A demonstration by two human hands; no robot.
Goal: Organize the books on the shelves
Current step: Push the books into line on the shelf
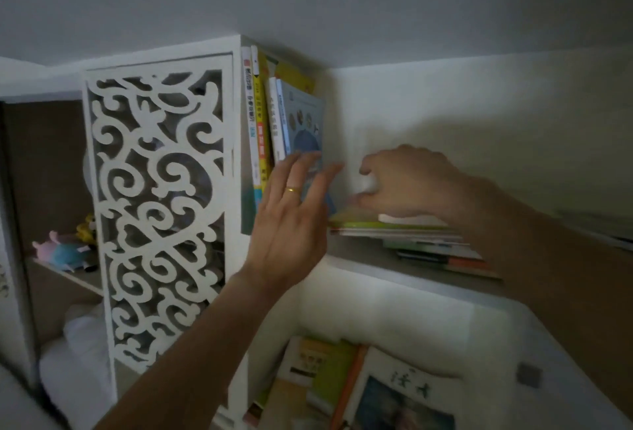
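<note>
Several books stand upright at the left end of the upper shelf (pixel 370 258); the outermost is a blue-covered book (pixel 305 121). My left hand (pixel 291 217), with a gold ring, is flat and spread against that blue book's cover and lower edge. To the right, a stack of flat books (pixel 428 241) lies on the same shelf. My right hand (pixel 407 183) rests on top of that stack with its fingers curled toward the topmost book's left edge; whether it grips the book I cannot tell.
A white carved fretwork panel (pixel 161 210) forms the shelf's left side. Beyond it, plush toys (pixel 65 251) sit in a brown compartment. More books (pixel 342 385) lie tilted in the compartment below. The white wall closes the shelf at the back.
</note>
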